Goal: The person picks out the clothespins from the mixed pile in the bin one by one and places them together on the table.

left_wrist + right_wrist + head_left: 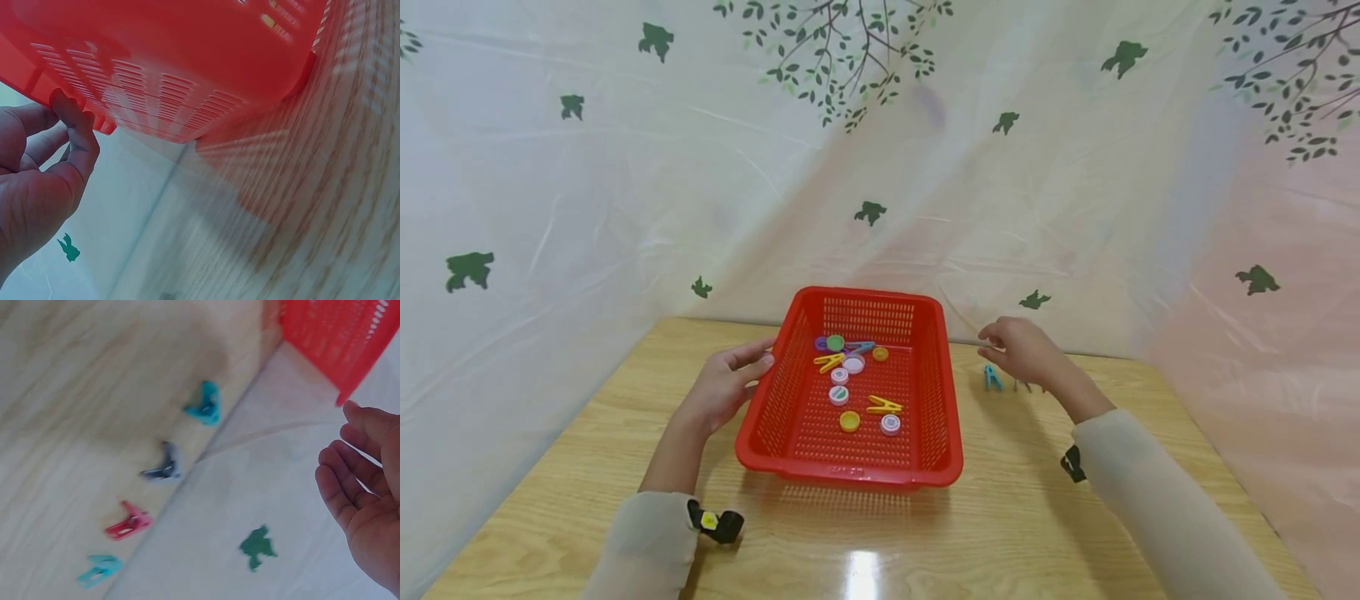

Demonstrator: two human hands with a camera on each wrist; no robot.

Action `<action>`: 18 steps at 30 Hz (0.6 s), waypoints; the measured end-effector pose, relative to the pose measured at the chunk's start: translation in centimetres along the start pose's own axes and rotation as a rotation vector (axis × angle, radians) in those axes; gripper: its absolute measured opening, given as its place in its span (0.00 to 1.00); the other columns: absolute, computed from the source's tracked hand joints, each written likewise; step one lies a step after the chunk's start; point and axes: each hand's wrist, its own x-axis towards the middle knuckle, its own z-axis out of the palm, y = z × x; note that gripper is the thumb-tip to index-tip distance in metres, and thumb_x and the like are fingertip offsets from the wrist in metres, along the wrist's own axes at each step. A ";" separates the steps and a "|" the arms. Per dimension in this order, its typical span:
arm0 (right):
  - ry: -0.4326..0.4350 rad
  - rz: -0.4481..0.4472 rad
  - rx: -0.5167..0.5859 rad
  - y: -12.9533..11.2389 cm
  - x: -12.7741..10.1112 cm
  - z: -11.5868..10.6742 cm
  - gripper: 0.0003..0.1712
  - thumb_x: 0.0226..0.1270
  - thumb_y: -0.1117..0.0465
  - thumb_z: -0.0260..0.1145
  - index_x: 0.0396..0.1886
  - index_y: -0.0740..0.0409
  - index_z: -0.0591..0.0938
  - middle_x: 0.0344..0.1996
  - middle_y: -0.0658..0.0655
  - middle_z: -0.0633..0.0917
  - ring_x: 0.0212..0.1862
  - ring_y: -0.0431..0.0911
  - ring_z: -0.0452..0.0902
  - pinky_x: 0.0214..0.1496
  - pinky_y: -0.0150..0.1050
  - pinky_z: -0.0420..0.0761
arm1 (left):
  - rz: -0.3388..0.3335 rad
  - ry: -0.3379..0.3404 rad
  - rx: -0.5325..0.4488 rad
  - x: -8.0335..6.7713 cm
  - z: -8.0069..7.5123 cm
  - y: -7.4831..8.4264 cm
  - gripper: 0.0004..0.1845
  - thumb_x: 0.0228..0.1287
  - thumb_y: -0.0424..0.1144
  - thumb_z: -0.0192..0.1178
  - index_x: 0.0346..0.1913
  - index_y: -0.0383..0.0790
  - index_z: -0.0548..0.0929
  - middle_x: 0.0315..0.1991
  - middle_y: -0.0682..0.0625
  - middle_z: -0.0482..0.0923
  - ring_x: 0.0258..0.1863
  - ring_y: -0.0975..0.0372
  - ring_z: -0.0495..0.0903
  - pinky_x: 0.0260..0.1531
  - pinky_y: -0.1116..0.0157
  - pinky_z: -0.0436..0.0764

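Left hand (730, 383) holds left rim of red basket (850, 473), fingers bent; basket stands on wooden surface (587, 442). Inside, roughly left to right: green cap (835, 342), yellow clip (829, 362), white caps (838, 395), yellow cap (849, 421), blue clip (860, 347), second yellow clip (884, 405). Right of basket, on surface: teal clip (992, 377); right hand (1018, 348) raised, empty, fingers loosely bent, thumb apart from them; then grey clip (164, 465), red clip (128, 520), light teal clip (100, 570), in a row, blurred in right wrist view.
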 end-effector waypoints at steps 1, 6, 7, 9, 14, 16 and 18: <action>0.002 -0.003 -0.002 -0.4 0.2 -0.2 0.15 0.70 0.62 0.70 0.50 0.68 0.86 0.37 0.60 0.87 0.39 0.52 0.82 0.46 0.52 0.85 | -0.002 0.001 -0.002 0.0 0.0 0.0 0.27 0.76 0.43 0.60 0.75 0.45 0.72 0.70 0.42 0.72 0.60 0.52 0.79 0.53 0.60 0.84; 0.005 -0.022 -0.011 -2.7 1.1 -0.8 0.17 0.71 0.60 0.70 0.53 0.68 0.85 0.40 0.60 0.87 0.42 0.54 0.83 0.48 0.52 0.86 | -0.008 0.001 -0.001 0.0 0.0 0.0 0.27 0.76 0.43 0.60 0.75 0.45 0.72 0.70 0.42 0.71 0.61 0.51 0.79 0.53 0.60 0.84; 0.003 -0.023 -0.006 -3.2 1.3 -1.0 0.17 0.71 0.60 0.70 0.53 0.67 0.85 0.41 0.60 0.87 0.43 0.54 0.84 0.48 0.52 0.86 | -0.009 0.002 -0.002 0.0 0.0 0.0 0.27 0.76 0.43 0.60 0.75 0.45 0.72 0.71 0.42 0.71 0.61 0.51 0.79 0.53 0.60 0.84; -0.001 -0.037 -0.004 -4.2 1.7 -1.1 0.17 0.71 0.60 0.70 0.54 0.66 0.85 0.43 0.60 0.88 0.45 0.54 0.84 0.49 0.52 0.86 | -0.009 0.004 -0.003 0.0 0.0 0.1 0.27 0.76 0.43 0.59 0.75 0.45 0.72 0.70 0.42 0.71 0.61 0.51 0.79 0.53 0.60 0.84; -0.014 -0.094 -0.025 -6.6 2.5 -1.2 0.15 0.70 0.59 0.71 0.52 0.64 0.86 0.43 0.59 0.88 0.45 0.52 0.83 0.50 0.49 0.86 | -0.008 0.005 -0.004 -0.1 0.0 0.1 0.27 0.76 0.42 0.60 0.75 0.45 0.72 0.70 0.41 0.72 0.60 0.52 0.79 0.53 0.61 0.84; -0.025 -0.107 -0.040 -7.5 2.8 -1.1 0.16 0.69 0.59 0.72 0.52 0.63 0.86 0.44 0.58 0.88 0.45 0.51 0.83 0.50 0.47 0.86 | -0.002 0.004 -0.003 -0.1 0.1 0.1 0.27 0.76 0.42 0.60 0.74 0.44 0.72 0.70 0.41 0.72 0.60 0.51 0.79 0.53 0.60 0.84; -0.038 -0.112 -0.048 -8.3 3.1 -0.9 0.17 0.69 0.58 0.73 0.53 0.61 0.86 0.45 0.57 0.88 0.44 0.49 0.82 0.50 0.45 0.86 | 0.002 0.002 -0.003 -0.1 0.1 0.1 0.27 0.76 0.42 0.59 0.74 0.44 0.72 0.70 0.41 0.72 0.61 0.51 0.79 0.53 0.60 0.84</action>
